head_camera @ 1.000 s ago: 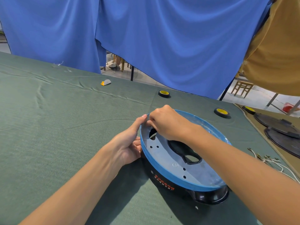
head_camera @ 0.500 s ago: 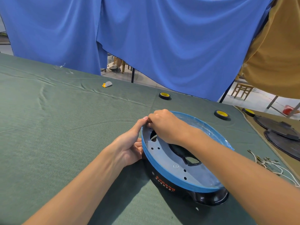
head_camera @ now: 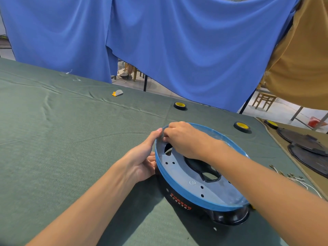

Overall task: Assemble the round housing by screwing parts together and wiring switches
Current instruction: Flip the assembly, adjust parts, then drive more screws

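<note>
The left hand (head_camera: 142, 162) is gripping the round black blue-rimmed housing (head_camera: 179, 188); the right hand (head_camera: 184, 139) is pinching its edge. Keep it steady.

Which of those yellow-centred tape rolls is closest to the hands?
The leftmost roll, just past the housing; the middle roll and rightmost roll sit farther away.

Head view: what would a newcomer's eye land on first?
The blue-rimmed round housing, centre-right on the green cloth, with the left hand and right hand gripping its far-left rim. Behind hangs a big blue curtain; yellow-cored tape rolls lie beyond the housing.
</note>
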Demonstrator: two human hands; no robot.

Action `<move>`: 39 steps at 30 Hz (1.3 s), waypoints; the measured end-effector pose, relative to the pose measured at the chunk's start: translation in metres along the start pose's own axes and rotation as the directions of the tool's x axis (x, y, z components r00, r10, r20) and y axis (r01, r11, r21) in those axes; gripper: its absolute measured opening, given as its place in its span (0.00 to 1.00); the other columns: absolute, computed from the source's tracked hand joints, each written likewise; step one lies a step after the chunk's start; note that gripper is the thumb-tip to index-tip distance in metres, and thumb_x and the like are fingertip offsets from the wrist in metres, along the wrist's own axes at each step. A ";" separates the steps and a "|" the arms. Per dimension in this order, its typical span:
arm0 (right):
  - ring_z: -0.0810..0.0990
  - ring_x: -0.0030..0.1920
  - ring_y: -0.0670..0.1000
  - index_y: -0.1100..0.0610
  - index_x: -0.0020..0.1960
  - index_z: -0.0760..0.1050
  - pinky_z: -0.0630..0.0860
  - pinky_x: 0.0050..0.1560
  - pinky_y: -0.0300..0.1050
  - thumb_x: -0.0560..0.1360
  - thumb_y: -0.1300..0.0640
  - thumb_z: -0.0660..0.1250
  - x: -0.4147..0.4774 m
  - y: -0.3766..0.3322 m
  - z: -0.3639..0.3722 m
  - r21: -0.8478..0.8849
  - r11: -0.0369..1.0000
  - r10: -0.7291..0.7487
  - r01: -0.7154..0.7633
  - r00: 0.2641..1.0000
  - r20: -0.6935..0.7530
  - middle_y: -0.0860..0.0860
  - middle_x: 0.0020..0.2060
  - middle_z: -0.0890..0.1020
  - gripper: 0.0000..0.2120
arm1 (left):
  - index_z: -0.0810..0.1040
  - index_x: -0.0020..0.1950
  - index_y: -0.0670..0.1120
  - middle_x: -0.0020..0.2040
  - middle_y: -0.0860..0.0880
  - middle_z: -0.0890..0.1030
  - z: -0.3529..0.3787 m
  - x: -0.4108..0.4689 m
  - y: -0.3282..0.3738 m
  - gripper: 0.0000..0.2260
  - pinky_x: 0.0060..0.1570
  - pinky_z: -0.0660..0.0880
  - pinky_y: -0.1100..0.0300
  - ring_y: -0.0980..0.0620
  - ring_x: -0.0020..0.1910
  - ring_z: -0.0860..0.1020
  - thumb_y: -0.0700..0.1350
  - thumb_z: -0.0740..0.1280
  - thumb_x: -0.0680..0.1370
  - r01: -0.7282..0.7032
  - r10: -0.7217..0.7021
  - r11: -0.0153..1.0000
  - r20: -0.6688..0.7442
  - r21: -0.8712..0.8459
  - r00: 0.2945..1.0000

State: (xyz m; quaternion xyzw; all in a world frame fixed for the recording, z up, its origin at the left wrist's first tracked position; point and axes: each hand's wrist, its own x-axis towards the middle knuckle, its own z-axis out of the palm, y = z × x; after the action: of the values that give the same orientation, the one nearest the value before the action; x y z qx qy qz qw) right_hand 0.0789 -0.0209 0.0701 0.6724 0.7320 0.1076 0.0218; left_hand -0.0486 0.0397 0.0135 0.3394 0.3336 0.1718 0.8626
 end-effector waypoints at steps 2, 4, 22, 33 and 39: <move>0.76 0.48 0.52 0.58 0.54 0.79 0.75 0.49 0.47 0.81 0.59 0.60 0.001 0.000 -0.003 0.034 0.999 0.024 -0.024 1.000 0.004 0.51 0.45 0.77 0.09 | 0.78 0.64 0.37 0.58 0.36 0.82 0.000 0.000 0.000 0.33 0.52 0.80 0.48 0.39 0.49 0.82 0.59 0.75 0.69 -0.004 0.004 1.000 -0.004 0.005 1.000; 0.77 0.49 0.52 0.57 0.56 0.79 0.76 0.51 0.48 0.80 0.62 0.61 0.000 -0.001 -0.005 0.076 0.996 0.037 -0.036 0.999 -0.005 0.53 0.48 0.78 0.09 | 0.78 0.64 0.37 0.58 0.36 0.82 0.000 0.000 0.000 0.33 0.50 0.81 0.48 0.39 0.49 0.82 0.59 0.76 0.69 -0.007 0.007 1.000 -0.010 0.014 1.000; 0.78 0.44 0.55 0.61 0.46 0.80 0.75 0.46 0.48 0.80 0.52 0.63 -0.018 0.005 -0.023 0.172 0.943 0.308 -0.286 0.944 -0.118 0.55 0.41 0.82 0.13 | 0.79 0.51 0.42 0.49 0.41 0.81 -0.002 -0.005 0.002 0.21 0.50 0.75 0.50 0.42 0.47 0.77 0.58 0.74 0.71 -0.082 0.085 0.995 -0.053 0.051 0.995; 0.79 0.45 0.53 0.59 0.45 0.82 0.76 0.46 0.47 0.77 0.59 0.63 -0.135 0.059 -0.015 0.386 0.645 0.754 -0.659 0.632 -0.180 0.53 0.42 0.83 0.09 | 0.77 0.54 0.42 0.36 0.46 0.82 0.006 -0.004 -0.006 0.18 0.31 0.78 0.63 0.52 0.28 0.76 0.55 0.72 0.75 -0.260 0.232 0.955 -0.187 -0.143 0.954; 0.79 0.48 0.59 0.61 0.43 0.81 0.78 0.46 0.51 0.75 0.53 0.66 -0.166 0.052 0.008 0.253 0.576 0.761 -0.777 0.623 0.182 0.59 0.43 0.83 0.12 | 0.75 0.58 0.42 0.52 0.44 0.82 0.019 -0.009 -0.016 0.22 0.35 0.76 0.61 0.48 0.42 0.78 0.53 0.76 0.72 -0.408 0.305 0.885 -0.386 -0.223 0.871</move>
State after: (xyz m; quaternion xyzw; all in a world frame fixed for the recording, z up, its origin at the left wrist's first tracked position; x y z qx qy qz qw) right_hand 0.1472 -0.1803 0.0538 0.9200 0.3744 -0.0267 -0.1125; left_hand -0.0404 0.0145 0.0164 0.2272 0.3786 0.4338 0.7854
